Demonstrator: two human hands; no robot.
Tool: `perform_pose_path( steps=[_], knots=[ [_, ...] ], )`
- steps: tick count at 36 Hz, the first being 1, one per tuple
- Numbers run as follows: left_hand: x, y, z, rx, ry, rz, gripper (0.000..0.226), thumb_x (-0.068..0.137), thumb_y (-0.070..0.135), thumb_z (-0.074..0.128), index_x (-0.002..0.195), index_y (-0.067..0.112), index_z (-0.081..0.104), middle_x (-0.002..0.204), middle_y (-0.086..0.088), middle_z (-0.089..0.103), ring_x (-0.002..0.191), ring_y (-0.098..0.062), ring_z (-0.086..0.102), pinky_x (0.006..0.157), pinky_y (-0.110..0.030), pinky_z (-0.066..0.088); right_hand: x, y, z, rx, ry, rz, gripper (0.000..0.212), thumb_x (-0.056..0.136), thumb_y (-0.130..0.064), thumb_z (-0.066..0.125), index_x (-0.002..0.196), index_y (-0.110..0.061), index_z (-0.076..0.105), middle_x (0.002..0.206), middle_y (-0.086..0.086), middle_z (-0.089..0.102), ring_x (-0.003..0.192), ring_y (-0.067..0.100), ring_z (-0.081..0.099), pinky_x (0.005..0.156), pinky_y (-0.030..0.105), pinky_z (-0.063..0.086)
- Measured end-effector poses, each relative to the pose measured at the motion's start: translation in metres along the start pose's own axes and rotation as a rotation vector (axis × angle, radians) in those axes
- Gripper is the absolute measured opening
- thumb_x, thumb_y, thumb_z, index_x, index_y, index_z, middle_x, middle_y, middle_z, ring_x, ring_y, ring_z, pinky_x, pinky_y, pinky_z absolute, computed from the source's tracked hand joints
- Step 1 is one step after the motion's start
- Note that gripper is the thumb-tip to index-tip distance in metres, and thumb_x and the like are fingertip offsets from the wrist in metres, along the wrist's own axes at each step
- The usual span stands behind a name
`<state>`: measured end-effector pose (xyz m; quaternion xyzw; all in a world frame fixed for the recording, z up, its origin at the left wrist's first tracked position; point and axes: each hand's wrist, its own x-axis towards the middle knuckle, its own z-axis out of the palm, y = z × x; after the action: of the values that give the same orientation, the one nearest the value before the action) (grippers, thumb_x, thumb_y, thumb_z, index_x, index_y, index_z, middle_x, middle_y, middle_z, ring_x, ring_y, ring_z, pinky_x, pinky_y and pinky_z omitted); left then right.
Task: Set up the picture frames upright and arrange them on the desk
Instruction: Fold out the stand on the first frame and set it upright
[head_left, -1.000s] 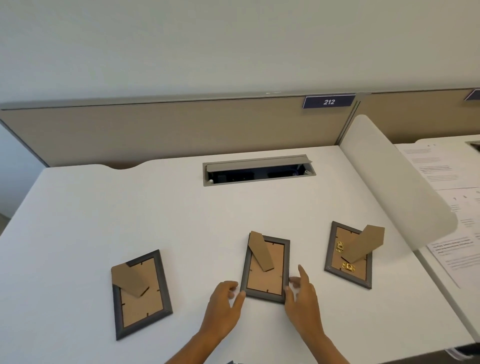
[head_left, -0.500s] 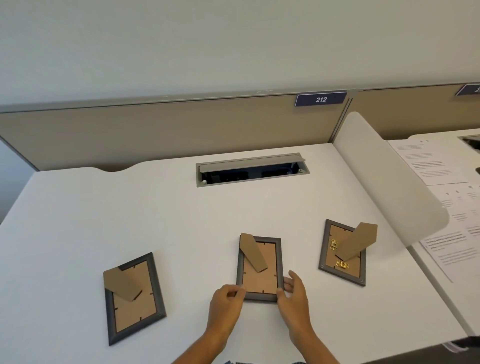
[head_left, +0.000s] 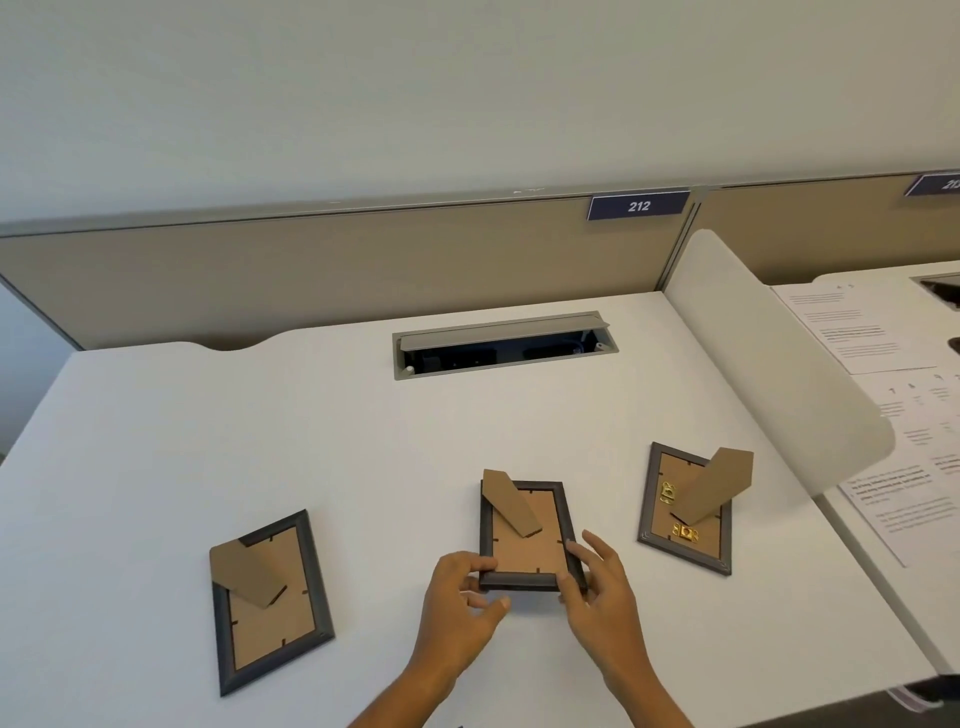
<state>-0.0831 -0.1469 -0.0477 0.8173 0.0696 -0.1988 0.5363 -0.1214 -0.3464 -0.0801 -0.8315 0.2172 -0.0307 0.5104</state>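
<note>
1. Head view: I see three frames lying face down on the white desk (head_left: 156, 441), cardboard backs up. The middle frame (head_left: 527, 538) sits at the near centre, between the left frame (head_left: 270, 603) and the right frame (head_left: 685, 512), well apart from both.
2. My left hand (head_left: 457, 597) pinches the middle frame's near-left corner, thumb under the near edge and fingers curled on top. My right hand (head_left: 597, 587) holds the near-right corner, thumb on the near edge, the other fingers half spread along the right side.
3. The near edge looks just lifted off the desk; I judge this is the start of raising the frame.
4. To do it well, I would pivot on the far edge and keep both grips level so it does not twist.
5. The easel leg (head_left: 511, 501) lies angled across the back; it needs swinging out before the frame can stand.
6. I would set it upright clear of the cable hatch (head_left: 504, 345).
</note>
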Motion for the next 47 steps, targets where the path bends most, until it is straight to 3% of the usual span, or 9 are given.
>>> perform_pose_path(
  steps=[5,9,15,19,23,29,33,42,47],
  knots=[
    [0.002,0.013,-0.003,0.069,0.065,0.142,0.043,0.086,0.012,0.086,0.119,0.036,0.069,0.128,0.010,0.059,0.097,-0.011,0.070,0.075,-0.002,0.051,-0.001,-0.011,-0.008,-0.078,-0.021,-0.171,0.058,0.090,-0.019,0.090,0.144,-0.020,0.067,0.157,-0.009,0.051,0.136,0.013,0.055,0.109,0.028,0.055],
    [0.006,0.032,-0.008,0.081,0.124,0.236,0.035,0.088,0.008,0.083,0.120,0.018,0.076,0.125,0.004,0.063,0.091,-0.014,0.069,0.079,-0.003,0.051,0.007,-0.022,-0.014,-0.098,0.047,-0.326,0.048,0.091,0.004,0.083,0.135,-0.015,0.072,0.138,-0.002,0.069,0.128,0.025,0.069,0.108,0.026,0.058],
    [0.005,0.071,-0.026,-0.005,0.118,0.409,0.033,0.089,0.009,0.083,0.101,0.039,0.075,0.099,0.022,0.074,0.089,-0.011,0.070,0.075,-0.010,0.053,0.020,-0.051,-0.032,0.026,0.102,-0.369,0.058,0.098,0.016,0.067,0.119,-0.038,0.067,0.110,-0.017,0.074,0.094,0.014,0.077,0.081,0.017,0.061],
    [0.012,0.090,-0.044,-0.053,0.121,0.424,0.019,0.090,0.014,0.082,0.103,0.027,0.081,0.091,0.019,0.077,0.078,-0.007,0.068,0.071,-0.012,0.051,0.023,-0.071,-0.047,0.095,0.079,-0.397,0.048,0.102,0.005,0.069,0.119,-0.040,0.068,0.114,-0.017,0.074,0.098,0.013,0.073,0.075,0.022,0.061],
    [0.017,0.107,-0.055,-0.102,0.135,0.415,0.015,0.093,0.022,0.079,0.103,0.034,0.080,0.091,0.023,0.075,0.073,-0.002,0.059,0.066,-0.011,0.047,0.021,-0.096,-0.058,0.149,0.076,-0.368,0.025,0.104,-0.029,0.067,0.120,-0.048,0.064,0.090,-0.005,0.070,0.070,0.019,0.060,0.058,0.035,0.060],
    [0.018,0.122,-0.058,-0.160,0.097,0.292,0.008,0.099,0.036,0.070,0.104,0.042,0.074,0.096,0.022,0.076,0.093,0.002,0.069,0.065,-0.011,0.055,0.016,-0.130,-0.062,0.414,0.055,-0.266,0.012,0.101,-0.035,0.064,0.110,-0.042,0.067,0.106,-0.005,0.079,0.103,0.018,0.079,0.069,0.031,0.068],
    [0.018,0.128,-0.060,-0.167,0.090,0.267,0.007,0.099,0.036,0.069,0.104,0.040,0.073,0.098,0.018,0.076,0.090,0.013,0.067,0.059,-0.009,0.054,0.017,-0.139,-0.063,0.459,0.067,-0.202,0.013,0.097,-0.037,0.066,0.109,-0.035,0.070,0.104,-0.005,0.081,0.102,0.018,0.081,0.067,0.027,0.067],
    [0.016,0.130,-0.057,-0.261,0.114,0.197,0.021,0.100,0.037,0.067,0.120,0.034,0.072,0.113,0.009,0.075,0.101,-0.013,0.074,0.078,-0.024,0.064,0.013,-0.148,-0.057,0.499,0.133,-0.114,0.014,0.093,-0.044,0.069,0.105,-0.038,0.074,0.099,-0.011,0.082,0.101,0.012,0.080,0.066,0.023,0.065],
    [0.014,0.128,-0.057,-0.278,0.109,0.187,0.023,0.099,0.036,0.068,0.122,0.033,0.072,0.111,0.011,0.075,0.094,-0.007,0.073,0.065,-0.010,0.058,0.012,-0.149,-0.057,0.520,0.152,-0.078,0.020,0.093,-0.044,0.069,0.107,-0.031,0.074,0.098,-0.010,0.082,0.098,0.014,0.081,0.066,0.022,0.065]
  ],
)
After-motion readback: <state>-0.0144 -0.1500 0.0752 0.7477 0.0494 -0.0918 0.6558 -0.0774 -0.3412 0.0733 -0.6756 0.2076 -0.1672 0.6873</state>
